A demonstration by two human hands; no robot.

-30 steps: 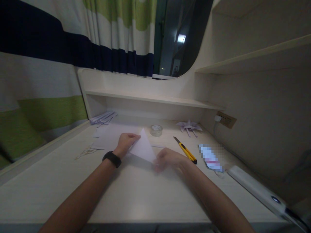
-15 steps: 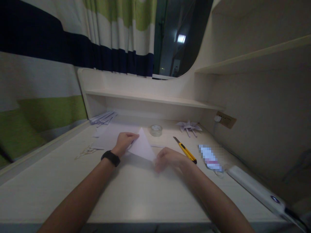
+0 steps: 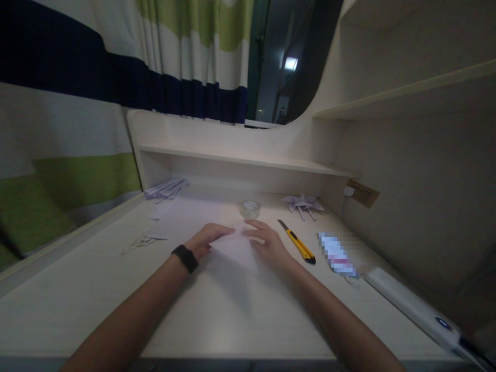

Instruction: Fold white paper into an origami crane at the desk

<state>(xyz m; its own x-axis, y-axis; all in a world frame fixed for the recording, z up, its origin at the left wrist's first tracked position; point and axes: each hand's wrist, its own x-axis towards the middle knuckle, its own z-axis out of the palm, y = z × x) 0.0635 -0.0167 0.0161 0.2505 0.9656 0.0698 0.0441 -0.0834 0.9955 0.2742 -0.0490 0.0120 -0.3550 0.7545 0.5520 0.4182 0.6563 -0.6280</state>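
Head view: the white paper (image 3: 234,250) is between the two hands, near the middle of the worktop (image 3: 163,320). It seems tilted a little off the surface, since a shadow falls on its near side; that is probably why the left hand (image 3: 205,239) holds it by its left edge, keeping it steady. The left fingers lie along that edge, close together, and appear to pinch the paper, though the contact underneath is hidden. The right hand (image 3: 268,244) is at the paper's other side, its fingers spread apart and grasping nothing; whether their tips touch the paper, I cannot tell.

The tape roll (image 3: 250,208) rests just beyond the hands, and the yellow cutter (image 3: 298,243) lies beside the right hand, blade pointing away, presumably to be within reach yet out of the way. Larger white sheets (image 3: 186,214) lie behind the left hand, and a folded paper pinwheel (image 3: 302,203) sits at the back right.
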